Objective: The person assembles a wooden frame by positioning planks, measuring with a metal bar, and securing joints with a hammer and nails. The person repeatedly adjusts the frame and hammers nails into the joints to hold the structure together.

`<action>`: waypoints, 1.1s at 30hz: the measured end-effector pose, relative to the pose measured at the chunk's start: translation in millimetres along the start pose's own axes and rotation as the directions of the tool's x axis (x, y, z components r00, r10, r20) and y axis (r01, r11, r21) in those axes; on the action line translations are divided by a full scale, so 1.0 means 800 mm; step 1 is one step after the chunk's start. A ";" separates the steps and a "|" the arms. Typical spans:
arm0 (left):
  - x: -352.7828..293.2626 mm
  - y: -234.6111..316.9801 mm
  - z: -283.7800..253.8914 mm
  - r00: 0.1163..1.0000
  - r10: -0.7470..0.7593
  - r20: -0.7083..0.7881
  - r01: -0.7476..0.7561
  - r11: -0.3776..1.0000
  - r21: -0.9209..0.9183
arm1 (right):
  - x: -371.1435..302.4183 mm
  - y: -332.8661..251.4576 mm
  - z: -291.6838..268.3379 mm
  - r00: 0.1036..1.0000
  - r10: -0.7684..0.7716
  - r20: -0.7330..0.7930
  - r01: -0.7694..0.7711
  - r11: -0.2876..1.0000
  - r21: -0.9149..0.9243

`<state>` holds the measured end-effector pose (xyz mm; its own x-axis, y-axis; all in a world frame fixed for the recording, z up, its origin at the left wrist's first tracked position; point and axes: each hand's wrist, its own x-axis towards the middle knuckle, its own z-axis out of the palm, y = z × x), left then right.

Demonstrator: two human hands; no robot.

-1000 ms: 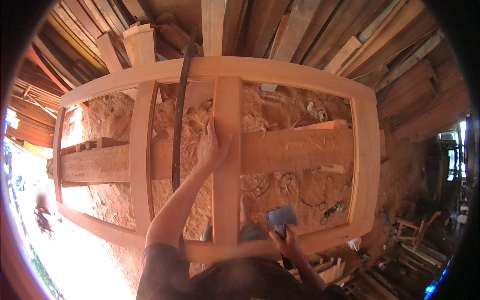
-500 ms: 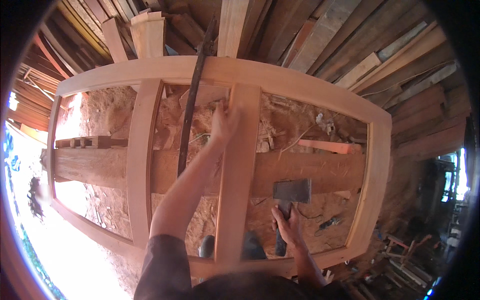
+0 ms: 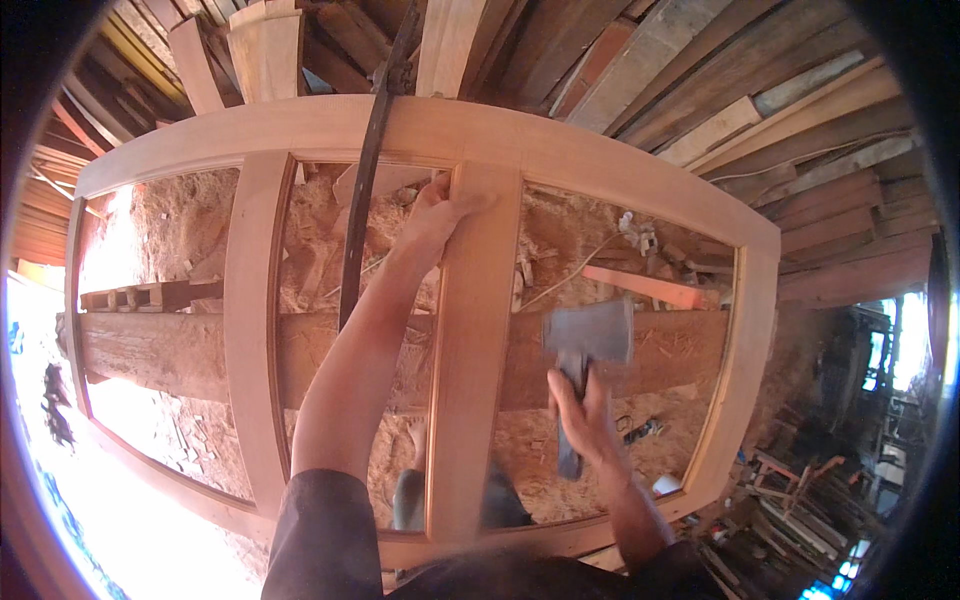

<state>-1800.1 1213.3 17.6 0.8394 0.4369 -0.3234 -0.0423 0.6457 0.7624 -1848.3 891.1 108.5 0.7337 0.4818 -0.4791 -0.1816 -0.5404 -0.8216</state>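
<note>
A wooden frame (image 3: 620, 158) with two crossbars, seen from above, spans the view. The left hand (image 3: 432, 214) is at the right crossbar (image 3: 478, 370), close to the frame's far edge: the thumb rests on the upper face and the fingers lie along the left side — whether they clamp the wood cannot be told. The right hand (image 3: 592, 415) is closed around the short handle of a hatchet-like tool (image 3: 588, 333), whose broad grey head, slightly blurred, is raised over the right-hand opening, well short of the frame's right end. A dark bar (image 3: 364, 200) crosses the frame's far edge left of the left hand and passes over the middle opening; its nearer part is hidden by the left forearm. Through the openings appear a thick beam (image 3: 150, 352), running lengthwise below, and a reddish wooden strip (image 3: 640, 287) — right opening, toward the far edge. Beyond that edge lie stacked boards (image 3: 655, 62).
</note>
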 end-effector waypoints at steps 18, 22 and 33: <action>0.002 -0.014 -0.021 0.968 -0.060 0.244 0.127 0.954 -0.271 | 0.226 -0.166 0.033 0.896 -0.420 0.144 0.395 0.606 -0.691; 0.005 -0.018 -0.019 0.969 -0.081 0.233 0.149 0.946 -0.289 | 0.241 -0.160 0.020 0.904 -0.377 0.201 0.389 0.530 -0.754; 0.031 0.014 -0.005 0.991 -0.017 -0.131 0.007 0.997 -0.079 | 0.234 -0.121 0.035 0.865 -0.483 0.136 0.422 0.553 -0.718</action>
<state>-1781.7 1233.6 15.7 0.7616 0.5043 -0.4070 -0.0793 0.6959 0.7138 -1711.5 1052.6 89.5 0.6334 0.7715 -0.0594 0.6794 -0.5913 -0.4345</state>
